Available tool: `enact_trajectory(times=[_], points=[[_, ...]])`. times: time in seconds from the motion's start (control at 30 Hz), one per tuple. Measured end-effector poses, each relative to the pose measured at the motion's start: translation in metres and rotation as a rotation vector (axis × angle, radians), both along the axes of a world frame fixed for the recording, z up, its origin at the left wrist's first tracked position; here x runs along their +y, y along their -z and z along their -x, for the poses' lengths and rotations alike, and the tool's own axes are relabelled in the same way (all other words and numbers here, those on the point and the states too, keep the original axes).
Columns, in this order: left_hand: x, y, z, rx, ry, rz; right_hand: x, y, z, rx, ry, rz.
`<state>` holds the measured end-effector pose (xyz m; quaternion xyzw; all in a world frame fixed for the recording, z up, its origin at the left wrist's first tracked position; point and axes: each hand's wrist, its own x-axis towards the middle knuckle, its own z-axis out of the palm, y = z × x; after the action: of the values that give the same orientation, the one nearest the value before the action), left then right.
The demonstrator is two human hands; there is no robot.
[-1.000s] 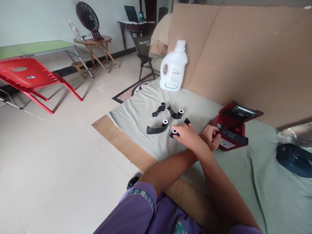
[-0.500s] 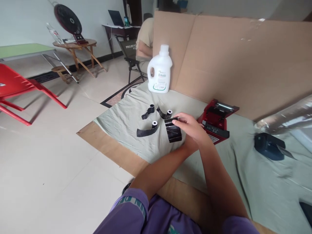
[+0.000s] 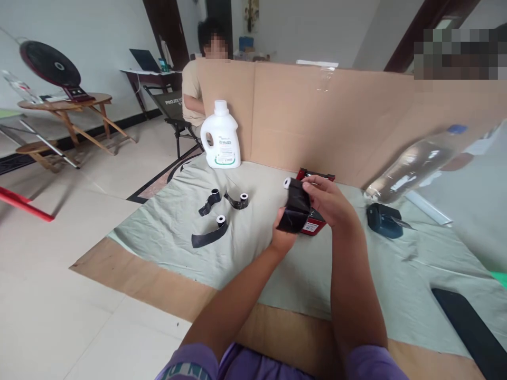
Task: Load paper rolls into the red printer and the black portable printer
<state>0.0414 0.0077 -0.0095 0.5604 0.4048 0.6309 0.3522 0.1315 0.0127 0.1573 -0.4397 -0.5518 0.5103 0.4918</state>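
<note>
Pinching blk roll (image 3: 297, 191) w/ R hand (image 3: 328, 199), L hand (image 3: 284, 238) now gripping its strip (image 3: 293, 221) too, in front of red device (image 3: 311, 227).

A pale green cloth (image 3: 253, 274) drapes a worktop (image 3: 158, 287), leaving its brown near edge bare. On the cloth, three black rolls (image 3: 209, 238) trail unwound strips in front of an upright white jug (image 3: 222, 142). A red device (image 3: 315, 229), partly hidden, sits to their right. Farther right are a dark blue device (image 3: 383, 220), a large tilted clear bottle (image 3: 415, 164) and, nearer, a flat black slab (image 3: 469, 322).
</note>
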Motion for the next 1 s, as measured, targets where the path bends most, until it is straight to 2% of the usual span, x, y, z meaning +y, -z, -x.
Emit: enact_trajectory(times=[0.1, 0.2, 0.27, 0.4, 0.53, 0.67, 0.8, 0.9, 1.0], points=[[-0.001, 0.001, 0.002, -0.022, 0.018, 0.002, -0.001, -0.008, -0.032, 0.122, 0.019, -0.04], [-0.004, 0.002, 0.004, -0.034, 0.031, 0.01, 0.007, 0.002, -0.055, 0.125, 0.05, -0.075], [-0.005, 0.002, 0.004, -0.032, 0.039, 0.002, 0.019, 0.021, -0.064, -0.048, 0.126, -0.064], [-0.005, 0.002, 0.005, 0.025, 0.018, -0.068, 0.044, 0.059, -0.068, -0.62, 0.307, -0.088], [-0.002, 0.003, 0.005, 0.212, -0.082, -0.227, 0.056, 0.077, -0.069, -0.881, 0.311, -0.142], [-0.002, 0.001, 0.004, 0.371, -0.168, -0.304, 0.056, 0.078, -0.067, -1.081, 0.304, -0.12], [-0.002, -0.001, 0.003, 0.422, -0.181, -0.338, 0.057, 0.075, -0.061, -1.214, 0.25, -0.023], [-0.003, -0.002, 0.003, 0.423, -0.185, -0.355, 0.057, 0.068, -0.065, -1.168, 0.266, -0.014], [-0.003, -0.003, 0.003, 0.422, -0.182, -0.39, 0.057, 0.061, -0.078, -1.011, 0.281, 0.006]])
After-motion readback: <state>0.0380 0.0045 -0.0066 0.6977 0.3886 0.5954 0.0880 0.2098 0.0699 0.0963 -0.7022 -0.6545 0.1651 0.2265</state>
